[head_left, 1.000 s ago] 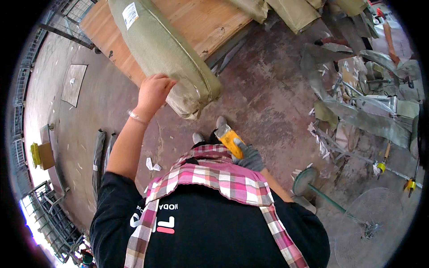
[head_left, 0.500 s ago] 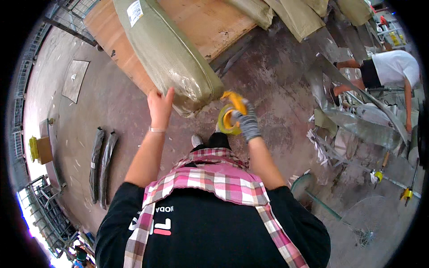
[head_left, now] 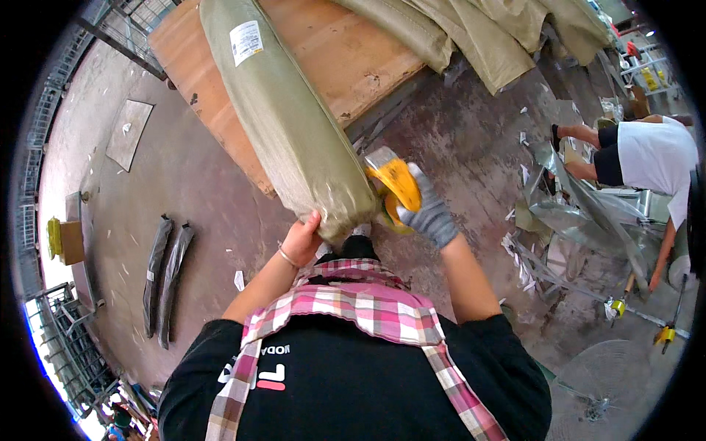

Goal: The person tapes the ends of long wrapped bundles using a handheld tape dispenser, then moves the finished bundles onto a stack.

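Olive-green woven sacking covers the long wrapped roll I am working on; it lies slantwise across the wooden platform, its near end hanging out past the platform's front edge toward my chest. My bare left hand is cupped under that overhanging end, fingers closed against the sacking to steady it. My right hand, in a grey knit glove, is clenched around a yellow tape dispenser, pressed to the right side of the same end, just beside my left hand. By my reckoning I am at the sealing of the end flap, with the dispenser set on the sacking. The next move, as I judge it, calls for keeping the left hand firm so the end does not swing while the dispenser is drawn across the fold, with even pressure so the tape lies flat on the coarse weave. More green wrapped rolls lie at the platform's far edge, and another person bends over scrap well off to my right.
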{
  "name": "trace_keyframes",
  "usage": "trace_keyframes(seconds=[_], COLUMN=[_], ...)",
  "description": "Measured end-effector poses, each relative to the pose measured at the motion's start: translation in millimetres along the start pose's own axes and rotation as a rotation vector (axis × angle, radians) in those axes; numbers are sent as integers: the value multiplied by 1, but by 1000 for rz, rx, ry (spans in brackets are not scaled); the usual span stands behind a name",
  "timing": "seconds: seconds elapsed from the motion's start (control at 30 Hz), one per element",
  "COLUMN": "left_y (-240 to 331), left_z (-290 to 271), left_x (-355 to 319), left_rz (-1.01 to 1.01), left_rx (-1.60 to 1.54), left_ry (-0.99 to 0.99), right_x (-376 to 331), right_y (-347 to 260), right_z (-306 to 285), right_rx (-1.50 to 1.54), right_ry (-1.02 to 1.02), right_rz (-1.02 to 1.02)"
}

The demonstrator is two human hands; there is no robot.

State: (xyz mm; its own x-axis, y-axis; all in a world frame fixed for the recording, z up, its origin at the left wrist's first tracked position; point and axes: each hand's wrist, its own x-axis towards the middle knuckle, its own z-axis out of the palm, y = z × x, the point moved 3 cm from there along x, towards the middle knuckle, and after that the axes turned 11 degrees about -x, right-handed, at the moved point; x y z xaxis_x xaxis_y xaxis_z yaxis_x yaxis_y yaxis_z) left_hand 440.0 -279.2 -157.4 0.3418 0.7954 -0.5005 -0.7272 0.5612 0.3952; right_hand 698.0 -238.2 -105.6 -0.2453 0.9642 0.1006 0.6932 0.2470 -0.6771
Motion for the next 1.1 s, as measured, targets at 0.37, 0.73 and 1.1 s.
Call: trace_keyframes(seconds=[0.37,0.73,1.1], left_y=[67,23,71], left_z=[131,135,39], left_x=[-35,-65,-83], left_rz=[162,-224,89], left_rx=[630,306,1015], left_ry=[-355,-399,350], right_x=[-31,-38,62], right_y=[-66,-91,13], right_z=[-87,-52,-101], right_rx=[74,217,-180], right_ry=[275,262,157], right_rz=[-336,-392,-155])
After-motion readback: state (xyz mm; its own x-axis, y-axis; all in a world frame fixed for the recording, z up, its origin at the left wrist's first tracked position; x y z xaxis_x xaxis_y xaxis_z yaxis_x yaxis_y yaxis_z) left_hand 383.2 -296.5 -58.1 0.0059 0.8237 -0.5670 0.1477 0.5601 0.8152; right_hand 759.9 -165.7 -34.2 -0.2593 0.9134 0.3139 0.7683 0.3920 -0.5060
